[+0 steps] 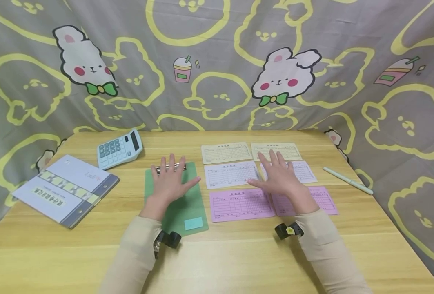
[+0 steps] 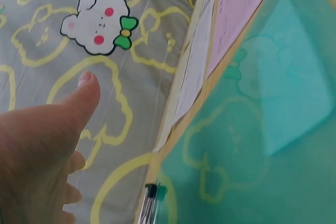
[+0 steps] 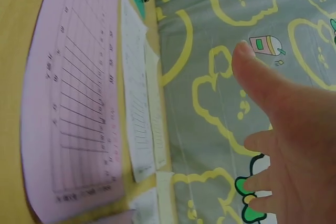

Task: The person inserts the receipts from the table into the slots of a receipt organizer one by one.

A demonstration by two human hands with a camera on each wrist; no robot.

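Observation:
With fingers spread and nothing held, my left hand (image 1: 169, 183) is over the green clipboard (image 1: 181, 204), which has a metal clip (image 1: 180, 167) at its far end and a small teal sticky note (image 1: 193, 223) near its front. My right hand (image 1: 279, 176), also spread and holding nothing, is above the right-hand forms. Printed slips lie in two columns: cream ones (image 1: 225, 153) at the back, white ones (image 1: 228, 174) in the middle, pink ones (image 1: 240, 204) in front. The wrist views show a gap between each hand and the tabletop. My right hand partly hides the right column.
A light blue calculator (image 1: 118, 149) stands at the back left, near a grey-white binder-like book (image 1: 67, 190). On the right lies a pale green pen (image 1: 348, 180). Patterned cloth (image 1: 209, 53) hangs behind and beside the wooden table (image 1: 231, 261).

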